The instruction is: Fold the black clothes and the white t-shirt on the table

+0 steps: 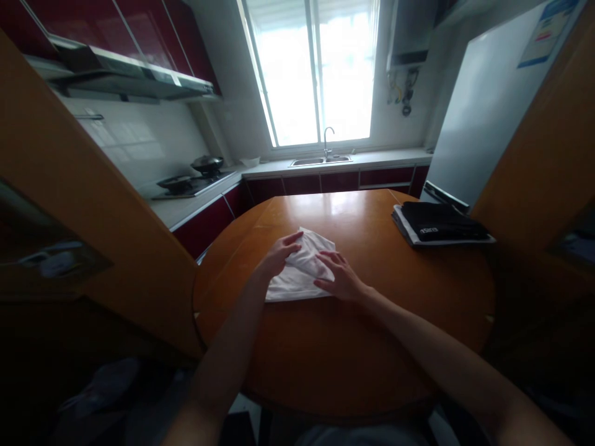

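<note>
A white cloth (pixel 302 286), perhaps a garment, lies partly folded on the round wooden table (pixel 325 353), with its upper layer creased and drawn to a peak at the far side. My left hand (pixel 280 255) grips the cloth's left edge between thumb and fingers. On its right side, my right hand (pixel 343 277) rests with the fingers spread over the fabric. Both hands cover parts of the cloth, so its exact shape cannot be made out.
A stack of folded clothes (pixel 437 223), black on top with white lettering, sits at the table's right. Behind stand a counter with a sink (pixel 320 161), a stove with pans (pixel 207 164) and a fridge (pixel 488 111). Wooden door frames flank the table.
</note>
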A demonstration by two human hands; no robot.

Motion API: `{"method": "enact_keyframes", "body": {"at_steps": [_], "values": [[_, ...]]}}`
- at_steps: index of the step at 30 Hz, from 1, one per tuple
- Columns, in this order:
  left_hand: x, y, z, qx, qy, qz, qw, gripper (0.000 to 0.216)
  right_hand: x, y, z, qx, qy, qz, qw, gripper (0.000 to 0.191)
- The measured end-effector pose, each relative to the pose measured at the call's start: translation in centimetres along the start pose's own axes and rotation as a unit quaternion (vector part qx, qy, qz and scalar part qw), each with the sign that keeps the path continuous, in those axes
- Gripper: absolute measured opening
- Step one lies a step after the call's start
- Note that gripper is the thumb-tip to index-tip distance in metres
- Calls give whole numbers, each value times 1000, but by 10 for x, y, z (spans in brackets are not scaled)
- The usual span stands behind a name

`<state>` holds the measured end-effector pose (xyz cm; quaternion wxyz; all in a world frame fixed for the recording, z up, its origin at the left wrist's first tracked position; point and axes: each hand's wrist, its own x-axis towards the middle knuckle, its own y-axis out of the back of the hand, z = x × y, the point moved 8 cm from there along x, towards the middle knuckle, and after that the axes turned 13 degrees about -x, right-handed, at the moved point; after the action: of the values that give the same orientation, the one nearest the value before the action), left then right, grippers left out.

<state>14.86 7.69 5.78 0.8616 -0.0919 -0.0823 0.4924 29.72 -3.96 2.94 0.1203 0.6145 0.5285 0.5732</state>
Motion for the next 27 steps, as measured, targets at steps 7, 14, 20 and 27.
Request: {"method": "enact_keyframes", "body": {"at_steps": [7,14,20,27], "values": [[-28,27,3,-28,36,35,998,95,-10,-20,-28,-52,39,-70,995,73],[-57,72,-4,8,43,81,996,98,-14,-28,-29,-66,53,-114,990,71],[-64,97,-23,106,67,94,988,89,-15,-31,-28,-72,63,-128,987,65],[-66,99,-26,159,59,92,981,86,-16,-26,-28,-60,96,-133,985,53]]}}
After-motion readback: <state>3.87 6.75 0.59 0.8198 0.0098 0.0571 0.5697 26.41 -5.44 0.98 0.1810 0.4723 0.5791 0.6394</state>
